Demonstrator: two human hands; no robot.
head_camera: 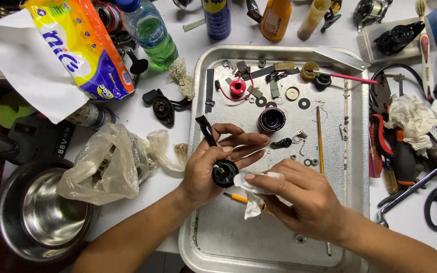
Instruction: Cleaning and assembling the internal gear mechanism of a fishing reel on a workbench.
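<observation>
— Hands first: our left hand (213, 167) clamps a black round part (225, 173) over the metal tray (352, 151); right hand (299, 199) pinches a white tissue (251, 194) against it.
— Tray's near end gives us room; a yellow wrapped pack (84, 48) lies far left on the surface (137, 116).
</observation>
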